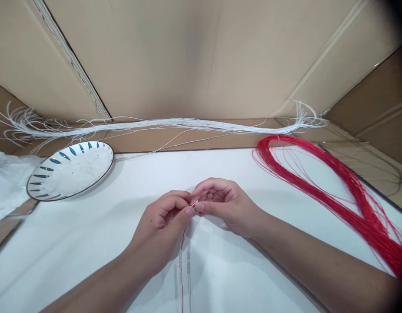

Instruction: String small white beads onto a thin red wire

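My left hand (pixel 168 213) and my right hand (pixel 222 202) meet near the middle of the white tabletop, thumbs and fingertips pinched close together. Between them runs a thin red cord (pixel 182 241), which hangs down toward the near edge with small clear beads (pixel 180 265) strung along it. A short whitish strand (pixel 194 203) shows at the fingertips, beside a bit of red cord. The left thumb and forefinger close on the cord. My right fingers are closed at the same spot; exactly what they grip there is partly hidden.
An oval plate (pixel 86 171) with dark leaf marks and small clear bits stands at left, beside a clear plastic bag (pixel 11 184). A bundle of white cords (pixel 187 124) stretches along the back by the cardboard wall (pixel 174 56). Looped red cords (pixel 318 202) lie at right.
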`<state>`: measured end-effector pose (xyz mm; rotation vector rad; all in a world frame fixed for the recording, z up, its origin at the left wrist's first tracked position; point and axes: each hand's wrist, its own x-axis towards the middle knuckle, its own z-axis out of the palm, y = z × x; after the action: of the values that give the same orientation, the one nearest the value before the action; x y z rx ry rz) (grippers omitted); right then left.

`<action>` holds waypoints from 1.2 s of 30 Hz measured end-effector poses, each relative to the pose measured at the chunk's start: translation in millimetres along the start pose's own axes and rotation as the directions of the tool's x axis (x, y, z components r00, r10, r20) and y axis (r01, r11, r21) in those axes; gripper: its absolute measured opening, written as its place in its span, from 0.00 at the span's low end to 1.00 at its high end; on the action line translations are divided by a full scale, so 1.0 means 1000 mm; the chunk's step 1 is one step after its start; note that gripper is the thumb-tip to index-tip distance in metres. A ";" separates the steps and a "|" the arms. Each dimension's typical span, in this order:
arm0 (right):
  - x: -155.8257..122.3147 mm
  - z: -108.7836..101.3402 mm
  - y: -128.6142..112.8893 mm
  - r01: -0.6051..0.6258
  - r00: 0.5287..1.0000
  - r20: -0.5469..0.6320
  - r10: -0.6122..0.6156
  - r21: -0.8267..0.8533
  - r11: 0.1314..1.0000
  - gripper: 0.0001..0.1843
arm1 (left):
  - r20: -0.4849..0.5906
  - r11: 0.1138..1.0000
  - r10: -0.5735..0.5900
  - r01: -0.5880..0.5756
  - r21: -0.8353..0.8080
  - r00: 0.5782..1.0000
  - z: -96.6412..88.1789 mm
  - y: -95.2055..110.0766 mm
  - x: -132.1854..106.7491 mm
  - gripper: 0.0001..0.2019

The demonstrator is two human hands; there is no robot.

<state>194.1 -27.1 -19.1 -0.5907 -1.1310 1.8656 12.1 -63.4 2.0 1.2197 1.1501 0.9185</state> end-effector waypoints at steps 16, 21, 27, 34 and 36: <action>0.005 -0.008 -0.001 -0.140 0.990 0.006 0.140 -0.014 0.990 0.18 | -0.064 0.997 0.039 -0.035 0.064 0.997 0.001 0.001 -0.003 0.11; 0.005 -0.005 -0.006 -0.188 0.982 -0.033 0.186 -0.050 0.981 0.17 | -0.076 0.995 0.036 -0.028 0.094 0.996 0.002 0.004 -0.003 0.12; 0.004 -0.002 -0.005 -0.215 0.976 -0.005 0.216 -0.122 0.969 0.18 | -0.012 0.995 0.035 -0.033 0.090 0.999 0.000 0.002 -0.002 0.13; 0.002 -0.003 -0.004 -0.173 0.977 0.102 0.189 -0.145 0.974 0.19 | 0.114 0.994 0.069 -0.058 -0.096 0.991 0.004 0.003 0.001 0.12; 0.003 -0.005 -0.002 -0.167 0.978 0.118 0.172 -0.052 0.985 0.18 | 0.140 0.993 0.096 -0.085 -0.085 0.986 0.003 0.003 0.000 0.10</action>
<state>197.0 -22.0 -19.6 -0.6198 -1.2350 2.0514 15.7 -63.6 4.5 1.2605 0.9422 0.9197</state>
